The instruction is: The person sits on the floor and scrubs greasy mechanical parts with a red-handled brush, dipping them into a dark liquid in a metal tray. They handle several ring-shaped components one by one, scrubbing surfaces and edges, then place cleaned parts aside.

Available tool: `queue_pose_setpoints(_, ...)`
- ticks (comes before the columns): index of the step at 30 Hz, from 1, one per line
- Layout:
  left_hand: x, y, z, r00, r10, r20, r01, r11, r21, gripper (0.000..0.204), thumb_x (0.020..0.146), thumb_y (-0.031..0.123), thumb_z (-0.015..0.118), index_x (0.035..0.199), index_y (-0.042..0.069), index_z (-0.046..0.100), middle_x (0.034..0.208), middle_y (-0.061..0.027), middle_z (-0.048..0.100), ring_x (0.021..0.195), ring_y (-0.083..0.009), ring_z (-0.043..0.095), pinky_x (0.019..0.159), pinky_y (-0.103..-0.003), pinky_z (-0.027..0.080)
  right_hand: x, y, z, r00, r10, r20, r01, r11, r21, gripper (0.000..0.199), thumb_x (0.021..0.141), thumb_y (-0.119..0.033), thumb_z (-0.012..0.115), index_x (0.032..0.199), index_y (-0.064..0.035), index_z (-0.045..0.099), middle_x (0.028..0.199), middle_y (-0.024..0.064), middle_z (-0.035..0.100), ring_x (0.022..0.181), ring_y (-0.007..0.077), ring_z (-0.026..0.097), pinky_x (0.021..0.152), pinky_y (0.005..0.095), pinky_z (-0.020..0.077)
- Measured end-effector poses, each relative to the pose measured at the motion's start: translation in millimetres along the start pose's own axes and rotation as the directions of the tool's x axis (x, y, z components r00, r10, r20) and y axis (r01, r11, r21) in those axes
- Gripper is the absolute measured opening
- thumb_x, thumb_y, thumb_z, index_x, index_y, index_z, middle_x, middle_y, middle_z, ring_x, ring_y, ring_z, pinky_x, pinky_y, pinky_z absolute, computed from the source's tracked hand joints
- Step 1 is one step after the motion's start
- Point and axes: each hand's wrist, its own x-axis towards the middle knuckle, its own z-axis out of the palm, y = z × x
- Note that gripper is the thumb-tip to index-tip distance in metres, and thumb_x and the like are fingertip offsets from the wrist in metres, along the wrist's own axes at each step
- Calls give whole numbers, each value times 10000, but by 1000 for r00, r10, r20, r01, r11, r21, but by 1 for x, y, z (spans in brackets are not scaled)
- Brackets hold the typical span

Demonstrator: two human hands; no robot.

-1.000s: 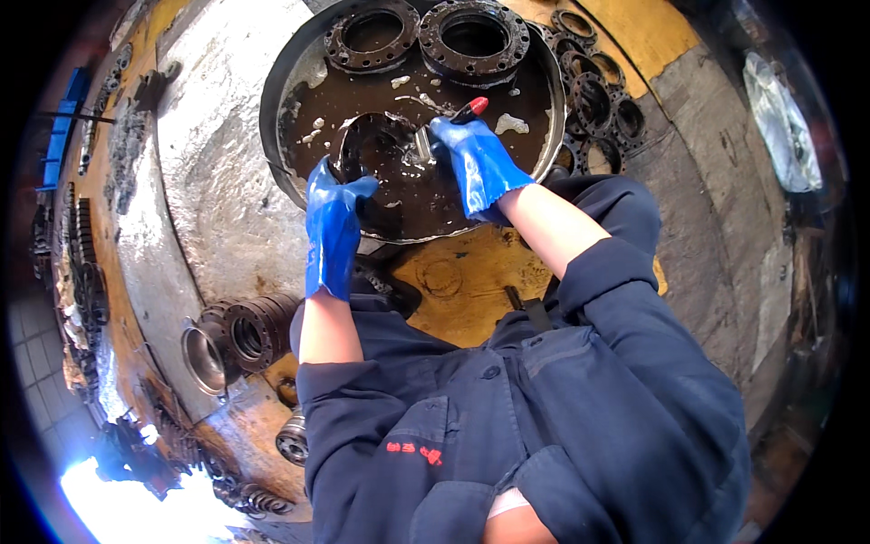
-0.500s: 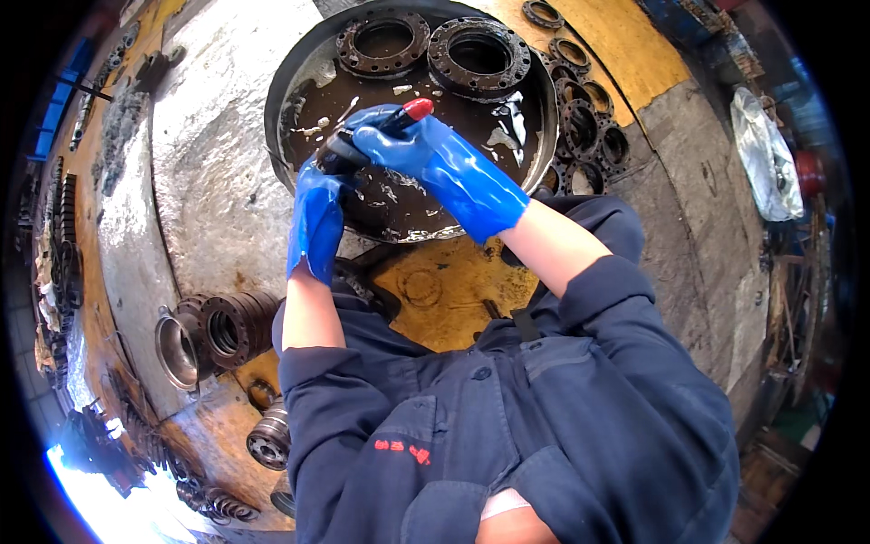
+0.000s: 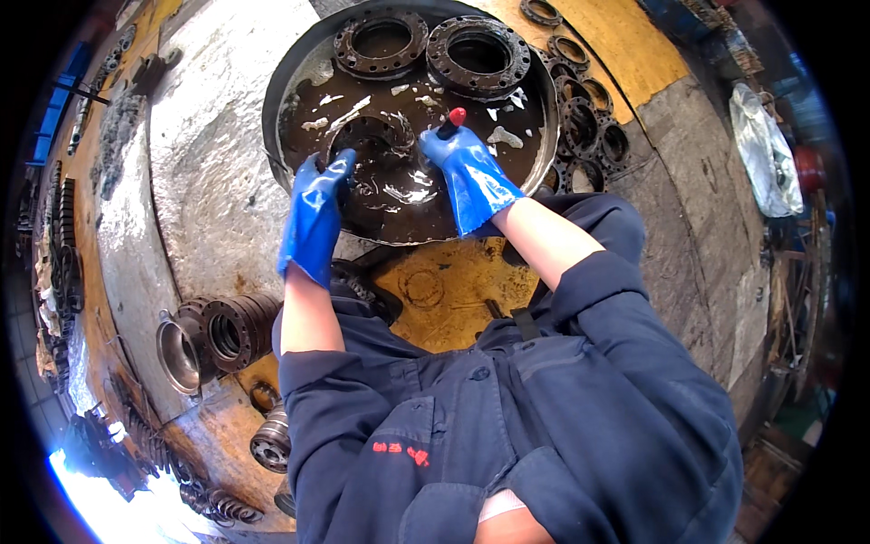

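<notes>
Both my hands wear blue rubber gloves and reach over a round metal tub [image 3: 275, 136] of dark, oily liquid. My left hand [image 3: 319, 195] is closed on the left rim of a dark metal ring [image 3: 362, 136], which lies partly under the liquid. On the ring's right side, my right hand [image 3: 453, 163] wraps round a black-handled tool [image 3: 452, 121] whose red end sticks up past the thumb. Its working end is hidden, so the kind of tool cannot be told. Two dark flanged rings with bolt holes, a left one [image 3: 381, 43] and a right one [image 3: 478, 57], rest at the tub's far side.
Several dark rings [image 3: 580, 125] lie on the floor right of the tub. At my left are a row of flanged rings [image 3: 231, 331] and a coupling-like part [image 3: 270, 444]. A clear plastic bag [image 3: 766, 150] lies far right. Pale flecks float on the liquid.
My hands were together above the tub, with the tool's handle lying slanted. Now they are apart and lower; the ring shows in the rippled liquid and the red end points up.
</notes>
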Motion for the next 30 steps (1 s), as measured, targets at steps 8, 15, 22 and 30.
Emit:
queue_pose_setpoints(8,11,2,-6,959,247,-137,-235,967,101,586,1115,426,522,1349,-94,657,1248,-150,748,1127,-224,691,974,-349,516,-22,-61,43,929,-286,234,246,951,187,47,951,-53,626,903,-54,623,789,14,580,744,132,583,715,313,521)
queue_pose_setpoints(15,21,-2,1,962,224,-157,-209,972,109,587,1116,426,518,1350,-94,656,1251,-152,747,1130,-226,691,976,-350,516,-29,13,74,935,-222,276,85,896,435,97,937,-9,619,858,-57,592,768,15,551,724,142,568,704,316,517)
queue_pose_setpoints(22,19,-4,-5,954,221,-201,-201,973,115,587,1118,426,514,1351,-94,655,1254,-155,746,1132,-227,691,978,-351,515,-94,0,26,917,-225,329,381,737,-558,221,957,-259,725,1137,-143,777,1025,78,800,956,216,776,895,348,594)
queue_pose_setpoints(30,15,-4,-4,952,222,-211,-201,973,115,587,1119,425,510,1352,-94,654,1257,-157,745,1135,-229,691,980,-352,515,-67,-33,40,857,-473,202,448,493,-746,174,959,-234,675,959,-76,746,892,50,753,823,172,716,793,300,553)
